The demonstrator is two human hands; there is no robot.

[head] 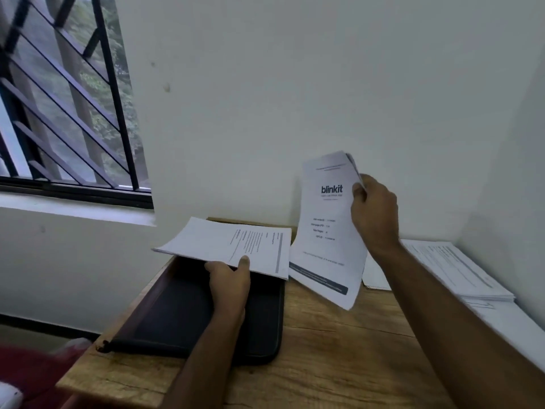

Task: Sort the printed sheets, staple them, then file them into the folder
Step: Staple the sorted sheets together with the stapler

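White walls meet behind a wooden table [324, 364], with a barred window [67, 93] to the far left of it. On the table's left half lies a black folder [182, 320]. Above the folder's far end, the left hand [230, 280] pinches a flat stack [233, 245], thumb on top. Right of the folder, the right hand [373, 208] grips the upper edge of lifted sheets [327, 228] printed "blinkit". More papers [460, 270] rest at the table's right edge.
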